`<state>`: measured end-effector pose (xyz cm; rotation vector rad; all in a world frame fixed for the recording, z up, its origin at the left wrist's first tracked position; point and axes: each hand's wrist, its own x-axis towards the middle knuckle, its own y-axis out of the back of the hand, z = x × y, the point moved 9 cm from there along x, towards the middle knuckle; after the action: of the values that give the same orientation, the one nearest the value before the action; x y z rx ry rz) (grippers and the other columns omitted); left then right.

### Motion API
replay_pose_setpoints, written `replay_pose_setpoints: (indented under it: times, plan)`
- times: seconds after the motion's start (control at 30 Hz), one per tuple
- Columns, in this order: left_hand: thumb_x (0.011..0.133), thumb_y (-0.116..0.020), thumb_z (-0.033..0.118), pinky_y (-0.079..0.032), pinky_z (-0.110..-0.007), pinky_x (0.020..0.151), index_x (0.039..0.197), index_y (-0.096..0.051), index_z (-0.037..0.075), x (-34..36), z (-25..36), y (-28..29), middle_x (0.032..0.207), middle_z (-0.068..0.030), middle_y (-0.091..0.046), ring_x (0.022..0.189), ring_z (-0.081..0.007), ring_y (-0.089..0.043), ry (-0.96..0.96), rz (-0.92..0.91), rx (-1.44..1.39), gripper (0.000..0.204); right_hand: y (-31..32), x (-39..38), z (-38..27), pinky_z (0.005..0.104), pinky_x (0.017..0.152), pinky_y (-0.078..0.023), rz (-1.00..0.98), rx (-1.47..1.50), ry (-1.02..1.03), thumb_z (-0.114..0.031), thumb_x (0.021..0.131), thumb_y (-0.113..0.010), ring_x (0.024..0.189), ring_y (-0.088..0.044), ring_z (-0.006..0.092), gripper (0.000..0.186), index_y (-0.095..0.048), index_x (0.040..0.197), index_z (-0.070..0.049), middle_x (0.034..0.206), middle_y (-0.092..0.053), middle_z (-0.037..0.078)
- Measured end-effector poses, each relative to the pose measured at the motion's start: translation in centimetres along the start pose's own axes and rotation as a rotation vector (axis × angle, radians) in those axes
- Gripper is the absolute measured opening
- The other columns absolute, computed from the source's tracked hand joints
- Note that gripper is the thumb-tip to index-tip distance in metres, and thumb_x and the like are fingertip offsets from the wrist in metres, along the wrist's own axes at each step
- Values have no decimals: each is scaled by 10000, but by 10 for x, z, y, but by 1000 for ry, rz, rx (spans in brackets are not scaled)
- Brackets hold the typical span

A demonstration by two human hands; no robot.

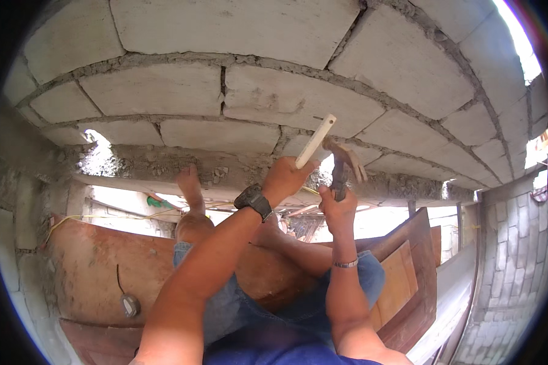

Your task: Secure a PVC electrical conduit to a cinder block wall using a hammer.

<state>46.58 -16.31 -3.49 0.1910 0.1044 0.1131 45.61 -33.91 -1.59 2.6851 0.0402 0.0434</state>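
Observation:
My left hand [284, 177], with a dark watch on its wrist, is closed around the lower end of a narrow cream-coloured strip [315, 141]. The strip slants up to the right in front of the block wall [286, 91]; whether it is wood or plastic I cannot tell. A short dark nail-like piece [318, 117] shows beside its upper end. My right hand [338, 210] grips a claw hammer [339, 179] by its dark handle. The hammer's head is up, just right of the strip and apart from it.
Below the wall runs a rough ledge [219, 173] with mortar crumbs. My bare foot [190, 182] rests against it. Under me lies a brown wooden board [109, 261] with a small grey rounded object [129, 305] on it. A panelled wooden piece [408, 274] leans at right.

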Motion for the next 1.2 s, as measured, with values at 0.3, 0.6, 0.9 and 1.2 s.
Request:
replay_pose_setpoints:
  times: [0.3,0.6,0.9,1.2]
  plan:
    - [825,-618,518,-458,-395,559,806,-609,-14,-10,-7,29,630,-158,-604,578,-284,-606,-61,103,320,533,-43,-94,98,259,411,-388,-200,286,-401,-234,825,-701,449,-445,88,288,-507,717,-51,571,-493,7]
    - [874,-558,488,-457,-461,623,988,-591,72,-18,-9,46,802,-176,-635,733,-402,-601,-228,59,487,433,-33,-87,88,232,451,-397,-76,227,-63,-232,837,-696,487,-483,82,239,-574,842,-26,612,-517,4]
    - [873,-542,547,-451,-466,608,894,-588,44,-25,14,57,744,-189,-615,706,-400,-597,-206,119,603,505,-28,-86,99,269,525,-428,-50,113,-107,-270,817,-711,554,-505,96,290,-585,791,-10,626,-546,7]
    - [885,-544,535,-445,-464,553,842,-563,26,-9,5,56,647,-189,-590,620,-399,-584,-275,199,622,511,-26,-84,105,261,508,-413,-20,338,-284,-321,822,-715,535,-479,74,345,-542,711,-44,582,-513,-6]
